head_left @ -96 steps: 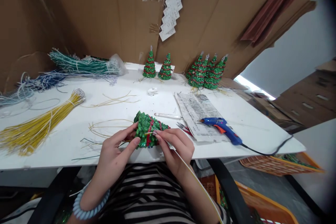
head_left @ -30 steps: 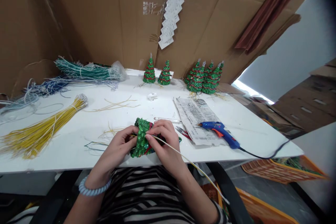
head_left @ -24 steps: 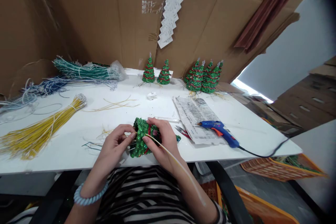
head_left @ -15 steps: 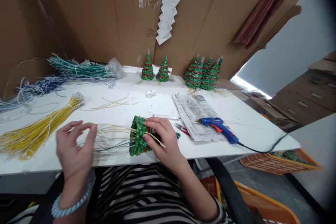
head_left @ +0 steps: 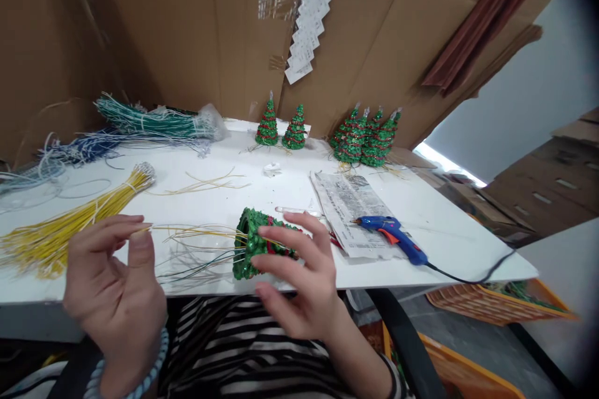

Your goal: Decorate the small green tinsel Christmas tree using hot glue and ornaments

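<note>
A green Christmas tree ornament with red trim lies on its side at the table's front, its hollow base facing left. Yellow and green wires run out of that base to the left. My left hand pinches the end of a yellow wire between thumb and fingers, left of the ornament. Over the ornament's body, my right hand has its fingers spread apart, hiding part of it; whether a fingertip touches it I cannot tell.
A bundle of yellow wires lies left, with green wires behind. Small finished trees stand at the back. Right are a newspaper and a blue glue gun with its cord. Orange crates stand below the table.
My left hand has moved left and nearer, drawing a yellow wire out straighter. My right hand has loosened from the ornament, its fingers now spread.
</note>
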`<state>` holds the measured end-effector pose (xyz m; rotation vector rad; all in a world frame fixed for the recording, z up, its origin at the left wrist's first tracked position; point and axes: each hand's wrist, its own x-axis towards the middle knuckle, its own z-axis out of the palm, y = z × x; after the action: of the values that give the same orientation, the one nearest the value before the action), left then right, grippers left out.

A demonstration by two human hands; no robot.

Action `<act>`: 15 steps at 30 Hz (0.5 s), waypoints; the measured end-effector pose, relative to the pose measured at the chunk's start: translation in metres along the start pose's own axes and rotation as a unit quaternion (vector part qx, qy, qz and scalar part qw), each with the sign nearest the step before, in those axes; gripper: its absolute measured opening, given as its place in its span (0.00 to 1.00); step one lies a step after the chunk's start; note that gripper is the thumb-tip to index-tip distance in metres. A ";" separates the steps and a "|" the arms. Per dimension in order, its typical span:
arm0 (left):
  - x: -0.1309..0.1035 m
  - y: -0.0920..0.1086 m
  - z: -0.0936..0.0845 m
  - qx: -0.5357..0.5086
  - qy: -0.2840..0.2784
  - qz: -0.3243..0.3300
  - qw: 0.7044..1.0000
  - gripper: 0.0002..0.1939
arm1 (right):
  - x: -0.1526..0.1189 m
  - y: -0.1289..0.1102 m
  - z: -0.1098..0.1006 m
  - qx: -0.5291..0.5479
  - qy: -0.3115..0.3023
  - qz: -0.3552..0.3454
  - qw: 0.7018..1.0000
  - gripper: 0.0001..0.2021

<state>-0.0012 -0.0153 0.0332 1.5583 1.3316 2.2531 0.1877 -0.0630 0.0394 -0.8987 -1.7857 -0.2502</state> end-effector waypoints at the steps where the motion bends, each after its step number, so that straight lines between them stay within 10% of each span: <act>1: 0.000 0.001 0.004 -0.041 0.028 0.015 0.999 0.07 | 0.003 -0.005 0.001 -0.036 -0.038 -0.020 0.998 0.07; 6: -0.001 0.014 0.017 -0.180 0.011 -0.038 0.983 0.05 | 0.013 -0.017 0.007 -0.170 -0.218 -0.017 0.961 0.18; 15: -0.012 0.013 0.032 -0.360 -0.103 -0.255 0.891 0.11 | 0.015 -0.017 0.011 -0.150 -0.215 0.018 0.965 0.18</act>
<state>0.0349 -0.0109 0.0367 0.9918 0.6129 1.8478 0.1663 -0.0617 0.0519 -1.2756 -2.1633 -0.3270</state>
